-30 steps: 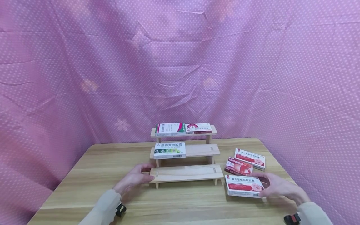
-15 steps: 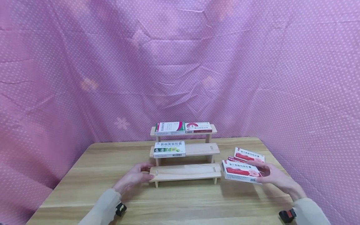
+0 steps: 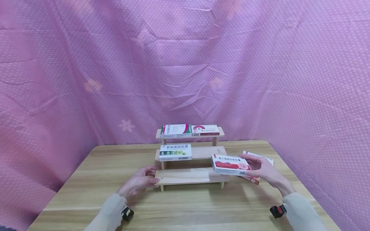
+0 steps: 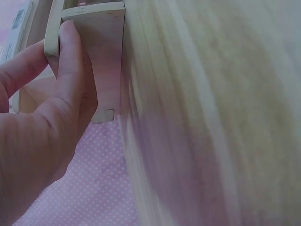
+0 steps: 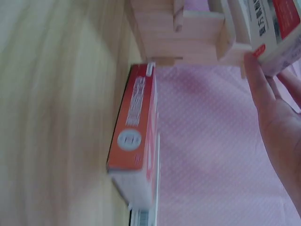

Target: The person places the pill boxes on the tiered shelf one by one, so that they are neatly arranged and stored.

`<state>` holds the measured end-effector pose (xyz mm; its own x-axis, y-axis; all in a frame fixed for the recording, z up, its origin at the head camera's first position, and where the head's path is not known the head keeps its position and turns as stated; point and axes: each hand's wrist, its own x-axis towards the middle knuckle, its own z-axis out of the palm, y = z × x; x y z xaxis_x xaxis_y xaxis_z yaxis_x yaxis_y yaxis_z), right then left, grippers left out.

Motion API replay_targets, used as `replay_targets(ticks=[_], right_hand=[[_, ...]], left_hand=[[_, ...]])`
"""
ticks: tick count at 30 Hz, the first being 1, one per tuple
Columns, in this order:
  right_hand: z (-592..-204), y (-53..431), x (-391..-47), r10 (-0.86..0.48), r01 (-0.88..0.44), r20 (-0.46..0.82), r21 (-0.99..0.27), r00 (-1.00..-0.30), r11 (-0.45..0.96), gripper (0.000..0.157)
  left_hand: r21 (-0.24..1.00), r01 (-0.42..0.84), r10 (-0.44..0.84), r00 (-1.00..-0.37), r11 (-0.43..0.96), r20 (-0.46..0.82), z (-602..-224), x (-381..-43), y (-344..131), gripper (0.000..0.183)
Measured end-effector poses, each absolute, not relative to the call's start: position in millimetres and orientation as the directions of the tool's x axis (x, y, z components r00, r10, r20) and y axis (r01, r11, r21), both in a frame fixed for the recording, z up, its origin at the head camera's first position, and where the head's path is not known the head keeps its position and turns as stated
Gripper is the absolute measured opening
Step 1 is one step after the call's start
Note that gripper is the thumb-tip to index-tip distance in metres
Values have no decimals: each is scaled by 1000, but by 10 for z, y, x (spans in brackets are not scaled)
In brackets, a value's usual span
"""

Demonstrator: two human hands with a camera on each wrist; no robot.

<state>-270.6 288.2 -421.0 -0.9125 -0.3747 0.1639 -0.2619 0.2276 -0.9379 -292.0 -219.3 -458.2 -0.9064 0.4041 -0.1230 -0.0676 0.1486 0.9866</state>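
right hand (image 3: pixel 264 170): grip wrapped round a red-and-white box (image 3: pixel 231 164), thumb on top, fingers under its right end
held box: in the air, roughly level, above the right end of the rack's bottom step, not touching it
left hand (image 3: pixel 140 181): grip on the left end of the bottom step (image 3: pixel 188 176), thumb on the top face, fingers curled under the edge; the left wrist view shows the thumb (image 4: pixel 70 61) pressed along the board end
rack (image 3: pixel 214 152): three-step wooden stand, mid worktop (image 3: pixel 185 208)
top step: white-and-green box (image 3: pixel 176 130) on the left, touching a white-and-red box (image 3: pixel 205 129) on the right
middle step: green-and-white box (image 3: pixel 175 152) at the left end
worktop right of rack: red box (image 5: pixel 134 127) lying flat, mostly hidden behind the right hand in the head view; another white box (image 3: pixel 264 158) behind it
backdrop: pink dotted cloth (image 3: pixel 86 64) on all sides
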Motion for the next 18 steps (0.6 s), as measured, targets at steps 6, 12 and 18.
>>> replay_targets(ticks=[6,12,18], right_hand=[[-4177,2736,-2808,-325,-248,153,-930,-933,273,72],[-4134,2617,-2917,-319,-287,199,-923,-927,256,68],[-4114,2589,-3010,-306,-270,182,-922,-935,278,68]], left_hand=[[984,-104,389,-908,144,-153,-4578,-2931,-2181,74],[984,-122,392,-905,132,-165,-4562,-2933,-2170,73],[983,-128,393,-904,131,-170,-4547,-2941,-2160,73]])
